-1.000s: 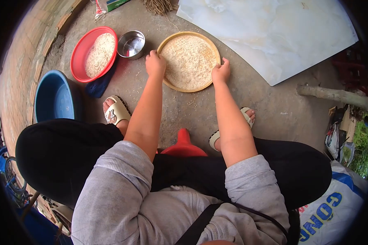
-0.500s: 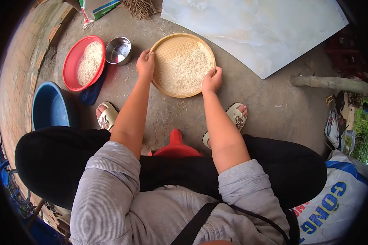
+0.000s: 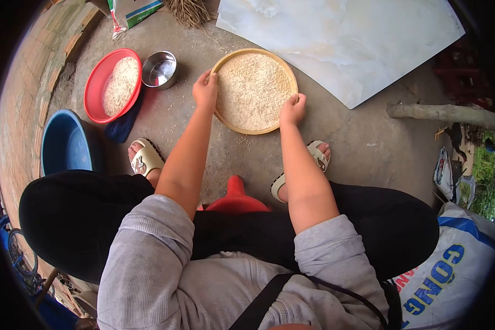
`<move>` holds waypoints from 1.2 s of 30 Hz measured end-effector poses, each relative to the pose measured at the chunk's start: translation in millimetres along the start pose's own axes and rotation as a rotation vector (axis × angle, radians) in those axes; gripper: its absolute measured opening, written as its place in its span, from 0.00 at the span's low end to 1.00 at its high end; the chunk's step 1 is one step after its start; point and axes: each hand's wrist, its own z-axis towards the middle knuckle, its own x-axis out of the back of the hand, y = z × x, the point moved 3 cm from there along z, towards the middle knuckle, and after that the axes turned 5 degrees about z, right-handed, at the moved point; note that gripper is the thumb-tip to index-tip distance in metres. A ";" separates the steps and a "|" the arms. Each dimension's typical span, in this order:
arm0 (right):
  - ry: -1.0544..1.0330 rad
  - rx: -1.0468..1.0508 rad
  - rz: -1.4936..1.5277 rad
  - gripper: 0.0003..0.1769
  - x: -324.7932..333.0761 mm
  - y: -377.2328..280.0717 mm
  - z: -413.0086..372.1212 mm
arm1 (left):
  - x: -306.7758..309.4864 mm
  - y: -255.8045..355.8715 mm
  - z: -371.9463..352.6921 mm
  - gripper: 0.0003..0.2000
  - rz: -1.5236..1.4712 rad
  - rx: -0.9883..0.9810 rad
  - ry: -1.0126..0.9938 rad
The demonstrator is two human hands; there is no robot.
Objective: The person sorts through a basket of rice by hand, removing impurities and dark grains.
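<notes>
A round woven winnowing tray (image 3: 224, 122) is held out in front of me above the concrete floor. Pale grains (image 3: 253, 91), which look like rice, cover most of its base. My left hand (image 3: 205, 89) grips the rim at the tray's left side. On the lower right side, my right hand (image 3: 293, 109) is closed round the rim, thumb on top. To the left, a red basin (image 3: 95, 99) contains more of the pale grain. A steel pot (image 3: 160, 70) stands beside that basin, its inside shiny.
A blue tub (image 3: 66, 144) sits at the left near my knee, by a dark blue cloth (image 3: 121, 125). A large marble-look panel (image 3: 341, 44) lies at the upper right. A log (image 3: 445, 113) and a white printed sack (image 3: 451, 264) are at the right. Part of a red stool (image 3: 236, 198) shows beneath me.
The tray and both my hands have shifted a little to the right. The grains have spread leftward and toward the far side, covering more of the woven base.
</notes>
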 end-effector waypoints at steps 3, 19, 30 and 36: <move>-0.121 -0.028 0.043 0.11 -38.3 -23.2 -30.8 | 53.5 -4.0 31.0 0.13 -0.044 -0.038 0.070; -0.146 -0.227 -0.059 0.16 -24.6 -34.8 -12.5 | 20.1 -9.0 31.0 0.15 -0.200 0.007 0.029; 0.056 -0.166 -0.072 0.16 13.0 38.7 46.0 | -37.4 -10.1 -13.9 0.15 0.125 0.105 -0.014; -0.052 0.034 -0.098 0.16 -15.9 24.4 20.7 | 3.7 -15.1 10.1 0.15 0.398 0.001 0.133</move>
